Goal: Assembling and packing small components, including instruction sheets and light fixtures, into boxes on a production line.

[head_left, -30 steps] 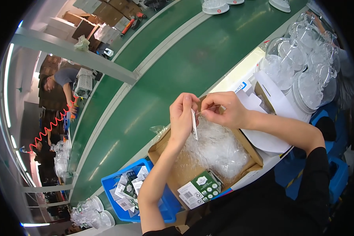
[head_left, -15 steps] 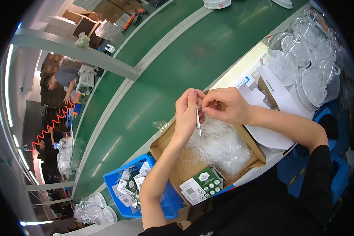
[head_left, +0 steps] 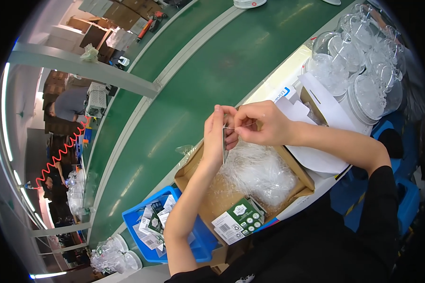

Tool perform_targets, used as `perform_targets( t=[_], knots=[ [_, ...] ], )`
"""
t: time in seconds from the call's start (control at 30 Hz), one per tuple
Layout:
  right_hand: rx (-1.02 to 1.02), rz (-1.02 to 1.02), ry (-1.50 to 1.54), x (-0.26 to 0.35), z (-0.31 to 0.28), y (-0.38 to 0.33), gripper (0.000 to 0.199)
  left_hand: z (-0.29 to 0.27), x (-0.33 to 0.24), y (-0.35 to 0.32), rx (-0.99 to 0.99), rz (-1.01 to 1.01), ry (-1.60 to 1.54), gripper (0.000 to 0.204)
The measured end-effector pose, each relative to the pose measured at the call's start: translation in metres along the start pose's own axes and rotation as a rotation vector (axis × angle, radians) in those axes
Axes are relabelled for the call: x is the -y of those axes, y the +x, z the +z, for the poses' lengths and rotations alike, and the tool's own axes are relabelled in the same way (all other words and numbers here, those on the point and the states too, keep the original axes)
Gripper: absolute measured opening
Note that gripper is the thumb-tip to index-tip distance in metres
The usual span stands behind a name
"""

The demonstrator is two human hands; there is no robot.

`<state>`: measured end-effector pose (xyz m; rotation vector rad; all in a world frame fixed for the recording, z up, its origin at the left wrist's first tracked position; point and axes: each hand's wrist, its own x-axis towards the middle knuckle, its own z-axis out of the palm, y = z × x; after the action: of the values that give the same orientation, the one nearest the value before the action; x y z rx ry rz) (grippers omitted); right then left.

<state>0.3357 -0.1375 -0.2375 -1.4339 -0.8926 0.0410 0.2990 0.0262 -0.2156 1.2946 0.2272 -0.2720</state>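
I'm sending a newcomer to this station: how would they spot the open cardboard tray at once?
Find the long green surface, then look beside its near edge, below the left hand and right hand. The shallow tray there is brown and holds tangled clear strands, whereas the bin to its left is blue.

The carton is plain brown; the strand bundle inside, translucent white. At the carton's near edge, the card is green and white with a black-striped barcode. Left of the carton, the bin is blue; beyond the carton, the belt is green.
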Motion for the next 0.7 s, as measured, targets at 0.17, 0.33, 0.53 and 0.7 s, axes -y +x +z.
perform_targets(
  t=[0.17,0.33,0.53,0.7],
  knots=[
    [-0.022,0.006,0.005,-0.0015,0.0013,0.0003,0.003,-0.0011,0.0008,0.0007,0.012,-0.036,-0.026,0.047],
    [-0.050,0.073,0.078,0.0000,-0.0005,0.0005,0.004,-0.0054,0.0024,0.0029,0.049,-0.019,-0.066,0.049],
    [0.001,-0.018,0.010,-0.0014,-0.0001,0.0005,0.004,-0.0029,0.0013,0.0029,-0.003,0.033,0.008,0.049],
    [0.008,-0.008,0.009,0.0025,-0.0004,0.0009,0.004,-0.0006,0.0011,0.0015,-0.033,0.051,0.055,0.048]
  ],
)
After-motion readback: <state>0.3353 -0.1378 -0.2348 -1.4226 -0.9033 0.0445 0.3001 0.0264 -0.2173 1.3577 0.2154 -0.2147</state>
